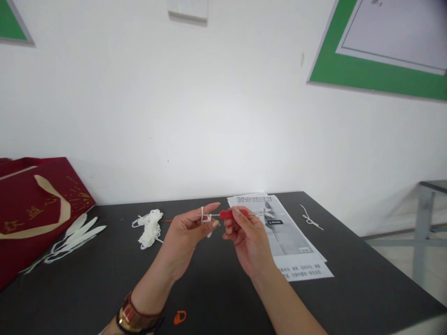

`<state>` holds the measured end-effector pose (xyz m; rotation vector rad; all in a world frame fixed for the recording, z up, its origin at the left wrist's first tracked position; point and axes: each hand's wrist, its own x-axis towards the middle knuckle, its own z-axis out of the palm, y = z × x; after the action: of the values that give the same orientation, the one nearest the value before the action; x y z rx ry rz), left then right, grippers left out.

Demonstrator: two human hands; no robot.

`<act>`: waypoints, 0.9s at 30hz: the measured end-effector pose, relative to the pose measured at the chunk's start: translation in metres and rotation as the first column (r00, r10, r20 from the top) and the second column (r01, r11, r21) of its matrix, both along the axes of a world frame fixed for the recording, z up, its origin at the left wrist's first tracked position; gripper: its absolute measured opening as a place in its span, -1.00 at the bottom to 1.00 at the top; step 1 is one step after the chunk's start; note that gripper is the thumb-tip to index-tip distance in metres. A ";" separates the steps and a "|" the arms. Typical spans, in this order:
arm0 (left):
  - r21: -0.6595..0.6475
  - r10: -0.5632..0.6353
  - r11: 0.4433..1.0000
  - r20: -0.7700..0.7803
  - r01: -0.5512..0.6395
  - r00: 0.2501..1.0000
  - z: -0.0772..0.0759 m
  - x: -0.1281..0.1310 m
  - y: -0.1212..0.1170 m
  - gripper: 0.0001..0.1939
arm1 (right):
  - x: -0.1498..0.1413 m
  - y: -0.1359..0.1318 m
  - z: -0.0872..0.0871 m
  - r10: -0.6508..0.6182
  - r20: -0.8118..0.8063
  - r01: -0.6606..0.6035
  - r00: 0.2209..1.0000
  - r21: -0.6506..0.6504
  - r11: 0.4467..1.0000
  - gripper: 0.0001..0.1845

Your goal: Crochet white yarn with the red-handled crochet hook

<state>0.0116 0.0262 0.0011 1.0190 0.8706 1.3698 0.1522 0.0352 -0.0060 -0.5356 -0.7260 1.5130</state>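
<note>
Pinched in my right hand (pixel 246 228) is a crochet hook (pixel 225 214) with a red handle; its thin metal shaft points left toward my other hand. My left hand (pixel 192 223) has white yarn looped round the index finger and holds a small piece of white crochet work (pixel 208 219) between thumb and fingers. The hook's shaft passes at this piece, but the exact stitch is too small to make out. To the left of my left hand lies a loose bundle of white yarn (pixel 151 229) on the black table (pixel 209 298).
Printed sheets (pixel 296 242) lie behind my right hand. An orange stitch marker (pixel 179 317) is near the front edge. White leaf-shaped pieces (pixel 78 232) rest beside a dark red bag (pixel 35 200) at left. A short knotted white cord (pixel 309 218) lies at right; the wall stands behind.
</note>
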 end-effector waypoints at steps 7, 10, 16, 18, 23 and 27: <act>0.046 -0.027 0.998 -0.057 0.030 0.998 0.007 -0.005 -0.002 -0.70 | 0.004 0.003 -0.001 0.027 -0.060 -0.030 0.998 -0.045 0.999 -0.80; 0.034 0.009 0.999 -0.051 -0.007 0.999 0.007 -0.004 -0.001 -0.69 | 0.004 0.004 -0.002 0.036 -0.070 -0.040 0.997 -0.052 0.998 -0.82; 0.042 0.024 0.999 -0.008 -0.024 1.000 0.005 0.002 -0.001 -0.39 | 0.000 0.005 -0.005 0.038 -0.084 -0.046 0.996 -0.103 0.994 -0.80; 0.050 0.046 0.998 0.013 -0.047 0.999 0.003 0.004 -0.001 -0.35 | -0.001 0.005 -0.006 0.025 -0.088 -0.035 0.996 -0.118 0.992 -0.80; 0.051 0.090 0.994 0.047 -0.092 0.995 0.000 0.008 -0.001 -0.33 | -0.003 0.006 -0.009 0.024 -0.092 -0.035 0.996 -0.120 0.992 -0.81; 0.041 0.055 0.998 0.044 -0.057 0.997 0.001 0.008 -0.003 -0.38 | -0.002 0.006 -0.007 0.022 -0.081 -0.030 0.996 -0.099 0.995 -0.81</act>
<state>0.0199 0.0236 0.0023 0.9997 0.8468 1.4576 0.1503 0.0410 -0.0129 -0.5395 -0.5995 1.5925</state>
